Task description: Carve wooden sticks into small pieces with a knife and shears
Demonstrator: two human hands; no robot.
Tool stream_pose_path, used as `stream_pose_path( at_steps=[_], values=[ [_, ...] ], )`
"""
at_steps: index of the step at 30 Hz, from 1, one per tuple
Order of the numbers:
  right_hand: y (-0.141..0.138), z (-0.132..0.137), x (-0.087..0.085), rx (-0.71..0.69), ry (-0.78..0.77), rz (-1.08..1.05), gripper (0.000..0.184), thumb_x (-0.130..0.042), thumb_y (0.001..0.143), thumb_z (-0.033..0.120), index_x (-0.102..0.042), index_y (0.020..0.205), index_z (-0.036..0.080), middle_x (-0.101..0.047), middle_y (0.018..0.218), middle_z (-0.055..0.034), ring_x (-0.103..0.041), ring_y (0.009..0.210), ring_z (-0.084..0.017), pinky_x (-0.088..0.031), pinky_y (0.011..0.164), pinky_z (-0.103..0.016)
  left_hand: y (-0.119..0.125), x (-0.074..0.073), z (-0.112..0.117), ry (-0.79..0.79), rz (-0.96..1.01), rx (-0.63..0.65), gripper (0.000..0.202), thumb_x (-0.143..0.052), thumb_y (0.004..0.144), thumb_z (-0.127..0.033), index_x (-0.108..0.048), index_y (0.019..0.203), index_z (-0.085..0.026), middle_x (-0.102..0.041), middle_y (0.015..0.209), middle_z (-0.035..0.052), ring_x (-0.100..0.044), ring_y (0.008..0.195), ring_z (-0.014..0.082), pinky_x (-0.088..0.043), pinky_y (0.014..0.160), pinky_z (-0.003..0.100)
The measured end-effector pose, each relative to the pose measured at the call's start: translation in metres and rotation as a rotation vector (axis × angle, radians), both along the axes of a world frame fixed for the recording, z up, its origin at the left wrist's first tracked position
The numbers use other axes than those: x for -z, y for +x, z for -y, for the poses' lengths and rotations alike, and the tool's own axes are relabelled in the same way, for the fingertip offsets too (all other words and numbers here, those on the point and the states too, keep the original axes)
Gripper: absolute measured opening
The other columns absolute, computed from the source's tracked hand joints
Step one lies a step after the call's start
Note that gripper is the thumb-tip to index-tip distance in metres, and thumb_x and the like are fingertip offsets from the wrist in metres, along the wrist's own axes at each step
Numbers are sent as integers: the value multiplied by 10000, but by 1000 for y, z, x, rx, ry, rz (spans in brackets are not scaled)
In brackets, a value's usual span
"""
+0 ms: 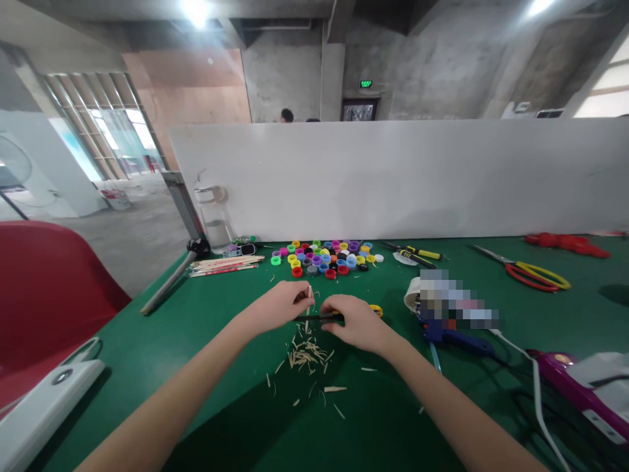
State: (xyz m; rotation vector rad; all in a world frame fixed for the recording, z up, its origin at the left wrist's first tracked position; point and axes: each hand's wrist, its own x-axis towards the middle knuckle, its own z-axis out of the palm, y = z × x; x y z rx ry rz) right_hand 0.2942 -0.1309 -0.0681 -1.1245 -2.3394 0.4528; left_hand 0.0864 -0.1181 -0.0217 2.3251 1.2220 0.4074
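Observation:
My left hand (287,303) is closed in a pinch on a pale, thin wooden stick (310,292), which points down toward the table. Just to its right, my right hand (356,322) grips a dark-bladed cutting tool (312,318) with a yellow end (377,310); the fingers hide its middle, so its exact kind is unclear. The blade lies across the lower part of the stick. Below both hands, wood slivers (307,355) form a small heap, and a few larger chips (335,389) are scattered nearer me.
Colourful plastic rings (322,259) cluster beyond my hands. Thin sticks (226,264) lie back left near a bottle (215,219). At right are a blue glue gun (457,337), red-and-yellow scissors (531,272) and a purple device (574,380) with cables. A white partition (393,180) borders the green table (206,367).

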Motion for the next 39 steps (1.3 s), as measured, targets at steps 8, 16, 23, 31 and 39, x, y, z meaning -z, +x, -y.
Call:
stream_pose_path(
  at_steps=[8, 16, 23, 31, 39],
  values=[
    [-2, -6, 3, 70, 3, 5, 34, -639, 756, 225, -652, 779, 246, -663, 798, 18, -585, 776, -146, -392, 640, -255, 2, 2, 0, 14, 41, 9, 220, -404, 859, -341, -511, 727, -202, -579, 681, -9, -474, 566, 115, -337, 535, 262],
    [-1, -10, 11, 3, 9, 144, 73, -651, 755, 259, -671, 826, 260, -692, 831, 5, -609, 764, -178, -404, 637, -287, 12, -3, 6, 108, -47, 20, 233, -406, 855, -334, -526, 697, -212, -557, 619, -9, -448, 536, 124, -304, 517, 270],
    [-3, -5, 12, -26, 85, 114, 46, -630, 792, 226, -650, 832, 236, -655, 820, -2, -582, 809, -159, -413, 680, -273, 2, 5, -11, 98, 5, -40, 193, -435, 845, -338, -531, 744, -205, -616, 711, 10, -529, 603, 138, -359, 543, 269],
    [3, -2, 2, -7, 34, -29, 19, -620, 795, 229, -634, 808, 230, -645, 820, 14, -569, 776, -131, -393, 666, -252, 4, 10, -10, -92, 123, 59, 219, -410, 867, -358, -550, 818, -197, -658, 755, 15, -597, 671, 136, -425, 596, 260],
    [2, -6, 4, 13, 5, 20, 27, -650, 766, 233, -634, 785, 224, -649, 796, 23, -565, 725, -119, -374, 629, -240, 6, 4, -4, 3, 64, 79, 225, -424, 854, -339, -578, 779, -194, -663, 769, 6, -560, 643, 128, -386, 572, 258]
  ],
)
